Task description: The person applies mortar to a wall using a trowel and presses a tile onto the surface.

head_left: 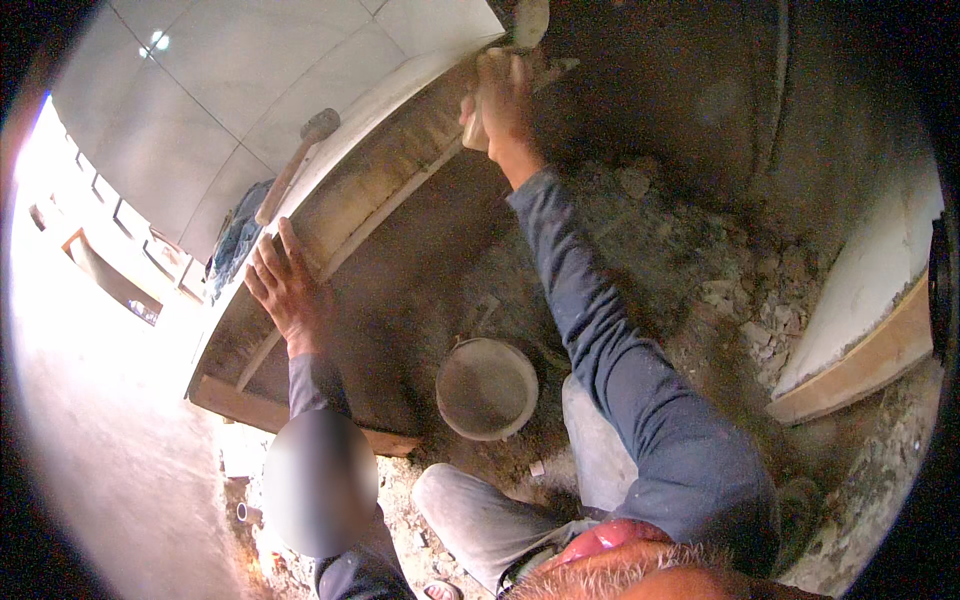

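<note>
My right hand [503,105] is at the far end of a long curved wooden-edged ledge [400,165]. Its fingers wrap round a pale handle-like piece [476,130], whose other end the hand hides, so the exact kind does not show. A flat light-coloured piece [530,22] stands just beyond those fingers. Nearer to me, my left hand [285,282] rests with fingers spread against the ledge's side and upper edge, holding nothing. On top, close to the left fingertips, lies a mallet [298,165] with a wooden handle and a dark head.
A crumpled blue-grey cloth [238,235] lies beside the mallet, by large pale tiles [200,95]. A round bucket [487,388] stands between my arms on a floor strewn with rubble [765,320]. At the right is a white slab with a wooden edge [850,365]. A short pipe [249,513] shows lower left.
</note>
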`<act>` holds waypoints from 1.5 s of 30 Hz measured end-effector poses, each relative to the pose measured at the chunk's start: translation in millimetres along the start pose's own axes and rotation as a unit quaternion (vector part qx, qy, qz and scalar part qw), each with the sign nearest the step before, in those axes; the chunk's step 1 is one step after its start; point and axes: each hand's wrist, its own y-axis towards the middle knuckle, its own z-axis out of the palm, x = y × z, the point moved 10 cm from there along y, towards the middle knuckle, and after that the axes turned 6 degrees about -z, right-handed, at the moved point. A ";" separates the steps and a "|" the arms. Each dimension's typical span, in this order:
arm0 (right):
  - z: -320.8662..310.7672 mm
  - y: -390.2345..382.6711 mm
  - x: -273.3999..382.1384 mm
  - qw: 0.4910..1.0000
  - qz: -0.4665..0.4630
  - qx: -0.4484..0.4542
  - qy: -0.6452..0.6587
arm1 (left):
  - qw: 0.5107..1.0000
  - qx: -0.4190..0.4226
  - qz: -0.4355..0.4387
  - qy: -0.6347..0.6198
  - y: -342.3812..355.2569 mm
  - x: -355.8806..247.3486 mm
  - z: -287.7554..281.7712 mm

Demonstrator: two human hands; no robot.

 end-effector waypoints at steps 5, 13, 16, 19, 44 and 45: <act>-33.6 -8.1 16.9 0.999 -0.037 0.000 -0.028 | 0.999 0.010 -0.002 0.041 -6.7 10.9 13.5; -50.0 -14.4 15.7 0.994 0.096 0.020 0.049 | 0.998 0.035 0.002 0.054 -8.5 15.0 17.8; -16.3 5.5 9.0 0.984 0.111 0.035 0.136 | 0.999 -0.012 0.010 0.045 -5.1 12.6 16.5; 15.7 32.1 -1.1 0.970 0.099 0.056 0.214 | 1.000 0.013 0.004 0.029 -4.3 10.8 12.6; -83.7 -43.5 61.2 0.947 -0.237 -0.065 -0.209 | 0.999 0.028 0.002 0.019 -2.9 -2.6 13.6; -91.4 -31.1 35.0 0.953 -0.190 -0.038 -0.232 | 0.999 0.028 0.007 0.031 -2.6 1.9 9.0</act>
